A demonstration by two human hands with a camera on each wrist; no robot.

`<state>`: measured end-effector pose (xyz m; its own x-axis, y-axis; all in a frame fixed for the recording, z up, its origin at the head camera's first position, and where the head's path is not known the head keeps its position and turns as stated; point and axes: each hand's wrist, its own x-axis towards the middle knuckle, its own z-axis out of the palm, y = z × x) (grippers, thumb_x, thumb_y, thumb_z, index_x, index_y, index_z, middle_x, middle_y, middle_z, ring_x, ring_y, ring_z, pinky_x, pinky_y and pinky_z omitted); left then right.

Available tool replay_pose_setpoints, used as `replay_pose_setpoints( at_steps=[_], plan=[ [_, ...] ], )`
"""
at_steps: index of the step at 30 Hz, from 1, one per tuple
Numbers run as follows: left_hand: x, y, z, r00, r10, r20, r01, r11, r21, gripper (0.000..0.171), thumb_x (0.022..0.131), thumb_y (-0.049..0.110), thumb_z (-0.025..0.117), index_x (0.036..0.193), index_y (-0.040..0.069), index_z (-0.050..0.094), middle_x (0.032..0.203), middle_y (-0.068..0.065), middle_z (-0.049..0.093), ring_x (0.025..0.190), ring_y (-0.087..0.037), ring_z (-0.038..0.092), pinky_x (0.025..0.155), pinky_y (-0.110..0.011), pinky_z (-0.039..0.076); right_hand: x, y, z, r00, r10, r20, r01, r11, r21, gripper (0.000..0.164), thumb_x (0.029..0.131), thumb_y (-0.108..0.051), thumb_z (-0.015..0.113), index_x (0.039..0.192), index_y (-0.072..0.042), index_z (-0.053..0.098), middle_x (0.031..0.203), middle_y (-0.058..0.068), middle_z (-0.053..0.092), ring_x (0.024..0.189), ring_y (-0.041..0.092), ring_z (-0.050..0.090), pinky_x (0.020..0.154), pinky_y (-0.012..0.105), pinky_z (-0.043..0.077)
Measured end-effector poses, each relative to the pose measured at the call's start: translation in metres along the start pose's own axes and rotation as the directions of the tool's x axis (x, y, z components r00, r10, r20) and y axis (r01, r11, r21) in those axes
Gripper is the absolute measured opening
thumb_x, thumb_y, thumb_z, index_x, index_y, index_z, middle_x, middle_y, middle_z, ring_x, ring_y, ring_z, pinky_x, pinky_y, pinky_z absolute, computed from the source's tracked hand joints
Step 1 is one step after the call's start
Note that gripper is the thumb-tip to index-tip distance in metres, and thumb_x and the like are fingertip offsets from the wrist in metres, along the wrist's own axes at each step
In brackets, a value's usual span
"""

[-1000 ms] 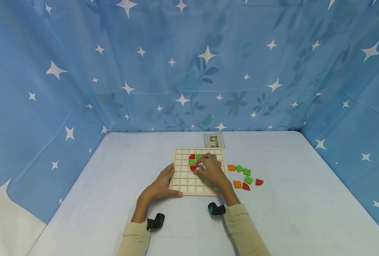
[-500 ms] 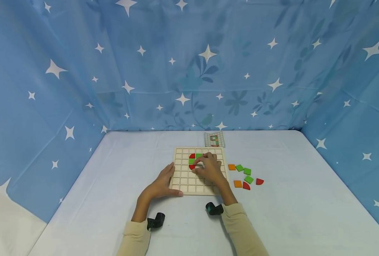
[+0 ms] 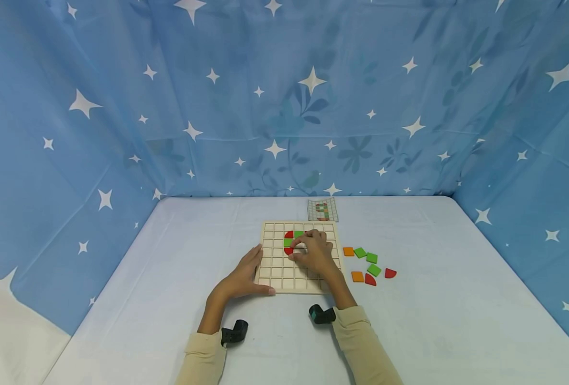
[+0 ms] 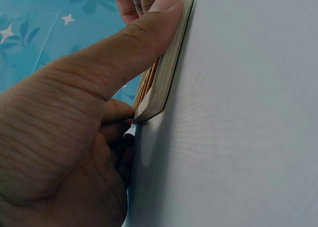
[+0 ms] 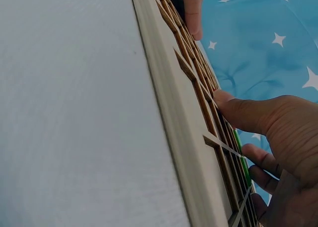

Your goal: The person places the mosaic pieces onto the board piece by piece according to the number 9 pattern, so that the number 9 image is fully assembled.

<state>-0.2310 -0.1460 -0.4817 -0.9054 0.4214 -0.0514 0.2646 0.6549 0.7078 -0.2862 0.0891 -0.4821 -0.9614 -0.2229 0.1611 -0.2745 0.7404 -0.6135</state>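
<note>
A pale wooden grid board (image 3: 275, 271) lies on the white table. My left hand (image 3: 242, 277) holds its near left corner, thumb along the front edge and fingers at the left side; the left wrist view shows this thumb (image 4: 144, 43) against the rim. Over the grid, my right hand (image 3: 317, 255) pinches a red quarter-circle tile (image 3: 288, 251) between thumb and index finger, low at a cell. Just above it sit a green square tile (image 3: 288, 243), another red quarter-circle tile (image 3: 289, 235) and a second green square (image 3: 298, 234). My right hand covers cells to the right.
Right of the board lie loose orange squares (image 3: 357, 277), several green squares (image 3: 373, 270) and two red quarter-circles (image 3: 390, 273). A pattern card (image 3: 322, 209) lies behind the board. A blue star-printed curtain (image 3: 284, 107) surrounds the back and sides.
My right hand has shifted slightly left and away from me with the red quarter-circle tile, which now lies against the green square. My left hand has stayed at the board's corner.
</note>
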Motion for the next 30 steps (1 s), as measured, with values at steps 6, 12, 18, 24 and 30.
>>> replay_pose_setpoints(
  at_steps=[6, 12, 18, 24, 30],
  plan=[
    [0.0001, 0.0012, -0.0002, 1.0, -0.002, 0.005, 0.002, 1.0, 0.015, 0.116, 0.073, 0.042, 0.085, 0.153, -0.005, 0.016, 0.165, -0.017, 0.008, 0.152, -0.036, 0.005, 0.12, -0.054, 0.017, -0.0009, -0.0001, -0.0003, 1.0, -0.004, -0.006, 0.004, 1.0, -0.018, 0.019, 0.082, -0.032, 0.08, 0.097, -0.022, 0.073, 0.134, 0.018, 0.05, 0.127, 0.037, 0.037, 0.092, 0.061, 0.034],
    [0.0009, -0.0009, 0.0003, 1.0, 0.003, 0.003, -0.003, 1.0, 0.017, 0.116, 0.073, 0.041, 0.085, 0.153, -0.006, 0.016, 0.164, -0.018, 0.008, 0.152, -0.037, 0.006, 0.12, -0.055, 0.018, -0.0025, -0.0013, -0.0021, 1.0, -0.004, -0.004, 0.004, 1.0, 0.018, 0.019, 0.083, -0.03, 0.079, 0.098, -0.019, 0.073, 0.136, 0.018, 0.049, 0.128, 0.038, 0.036, 0.095, 0.062, 0.032],
    [0.0009, -0.0019, 0.0012, 1.0, 0.003, 0.007, -0.003, 1.0, 0.007, 0.116, 0.073, 0.04, 0.085, 0.153, -0.006, 0.015, 0.164, -0.018, 0.007, 0.152, -0.037, 0.006, 0.12, -0.055, 0.017, -0.0031, -0.001, -0.0015, 1.0, -0.01, -0.007, 0.01, 1.0, 0.004, 0.016, 0.084, -0.029, 0.077, 0.097, -0.02, 0.073, 0.136, 0.018, 0.049, 0.13, 0.04, 0.035, 0.093, 0.061, 0.033],
    [0.0006, -0.0015, 0.0015, 1.0, -0.002, 0.004, 0.002, 1.0, 0.004, 0.116, 0.073, 0.04, 0.085, 0.154, -0.005, 0.015, 0.165, -0.017, 0.007, 0.152, -0.037, 0.005, 0.12, -0.055, 0.017, -0.0033, -0.001, -0.0018, 1.0, -0.007, -0.008, 0.007, 1.0, 0.016, 0.015, 0.085, -0.028, 0.077, 0.097, -0.019, 0.074, 0.135, 0.018, 0.05, 0.13, 0.041, 0.035, 0.094, 0.062, 0.032],
    [0.0003, -0.0018, 0.0009, 1.0, 0.003, 0.001, -0.003, 1.0, 0.009, 0.116, 0.073, 0.04, 0.085, 0.154, -0.005, 0.015, 0.164, -0.018, 0.007, 0.152, -0.038, 0.005, 0.12, -0.056, 0.017, -0.0026, -0.0009, -0.0015, 1.0, -0.013, -0.02, 0.014, 1.0, 0.015, 0.015, 0.085, -0.028, 0.077, 0.097, -0.019, 0.074, 0.134, 0.018, 0.051, 0.129, 0.039, 0.036, 0.093, 0.062, 0.033]
  ],
)
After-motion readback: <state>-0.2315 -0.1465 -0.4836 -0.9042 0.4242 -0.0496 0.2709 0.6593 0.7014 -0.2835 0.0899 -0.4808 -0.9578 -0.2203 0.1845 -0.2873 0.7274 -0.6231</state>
